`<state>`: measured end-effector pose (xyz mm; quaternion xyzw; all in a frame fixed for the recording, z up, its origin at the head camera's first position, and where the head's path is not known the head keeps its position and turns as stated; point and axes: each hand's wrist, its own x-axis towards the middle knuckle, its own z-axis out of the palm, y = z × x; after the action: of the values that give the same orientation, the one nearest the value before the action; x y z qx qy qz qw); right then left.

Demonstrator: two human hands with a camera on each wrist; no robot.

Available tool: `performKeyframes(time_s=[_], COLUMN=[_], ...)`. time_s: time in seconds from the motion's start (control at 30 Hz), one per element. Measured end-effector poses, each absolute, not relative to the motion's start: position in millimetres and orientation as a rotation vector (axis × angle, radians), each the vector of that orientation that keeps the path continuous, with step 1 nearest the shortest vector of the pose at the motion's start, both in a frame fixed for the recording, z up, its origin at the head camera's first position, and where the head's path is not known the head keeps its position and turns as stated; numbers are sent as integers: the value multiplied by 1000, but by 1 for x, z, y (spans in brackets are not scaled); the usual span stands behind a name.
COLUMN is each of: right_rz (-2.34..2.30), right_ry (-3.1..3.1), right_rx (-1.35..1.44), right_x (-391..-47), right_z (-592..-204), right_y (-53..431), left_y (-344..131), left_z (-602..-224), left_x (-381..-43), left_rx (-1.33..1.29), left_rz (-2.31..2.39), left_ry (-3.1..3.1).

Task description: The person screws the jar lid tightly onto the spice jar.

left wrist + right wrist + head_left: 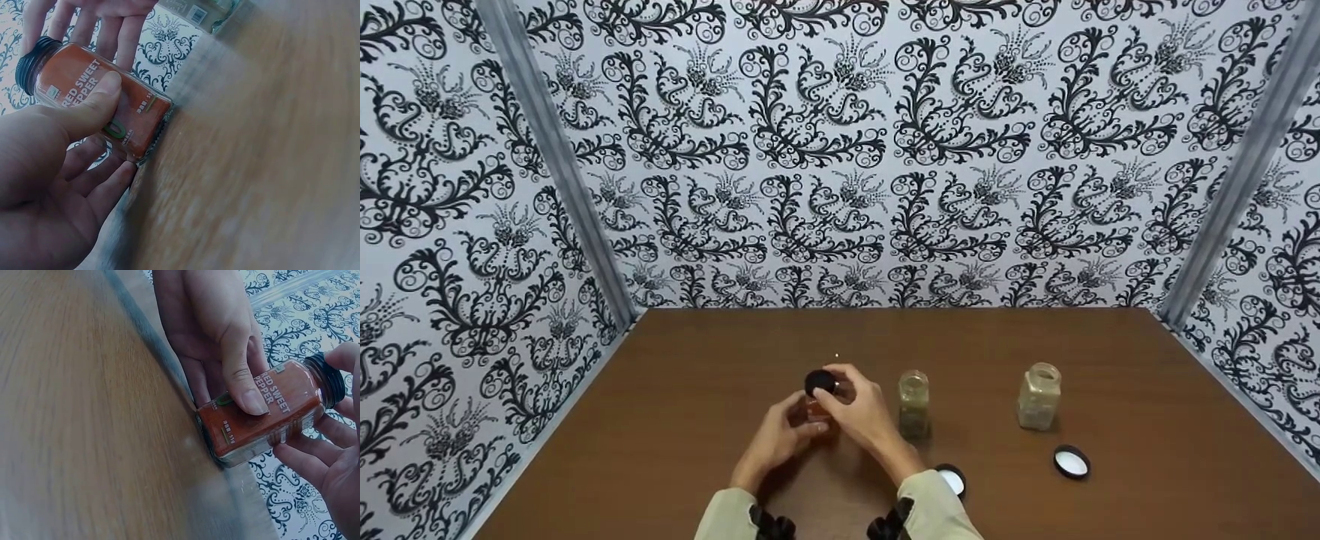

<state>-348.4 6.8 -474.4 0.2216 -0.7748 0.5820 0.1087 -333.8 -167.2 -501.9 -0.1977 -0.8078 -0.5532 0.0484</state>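
Observation:
A glass spice jar [143, 104] of orange-red powder, labelled "RED SWEET PEPPER", stands in front of the person with its black lid [331, 379] on. My left hand [781, 436] grips the body of the jar, its thumb lying across the label in both wrist views. At the top, my right hand [864, 409] holds the black lid between thumb and fingers, with some fingers reaching along the jar's side in the right wrist view. The jar's base touches or nearly touches the tabletop; the head view hides which.
Right of the hands stands an open glass jar [915, 412] with greenish contents. Farther right is another open jar [1039, 401] of paler contents. Two black lids with white liners lie on the brown table [697, 360]: one lid [1071, 463] at right, another lid [951, 481] beside the right forearm.

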Motion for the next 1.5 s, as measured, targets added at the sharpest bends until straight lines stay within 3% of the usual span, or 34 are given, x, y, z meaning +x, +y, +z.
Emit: performKeyframes(time_s=[1.5], right_rz=[1715], right_ry=[-2231], right_rx=[661], right_x=[-347], right_z=[-474], right_y=[6], left_y=[-168], left_z=[-504], left_x=[-338], left_rx=[-610], left_rz=[-1743], left_ry=[-2445])
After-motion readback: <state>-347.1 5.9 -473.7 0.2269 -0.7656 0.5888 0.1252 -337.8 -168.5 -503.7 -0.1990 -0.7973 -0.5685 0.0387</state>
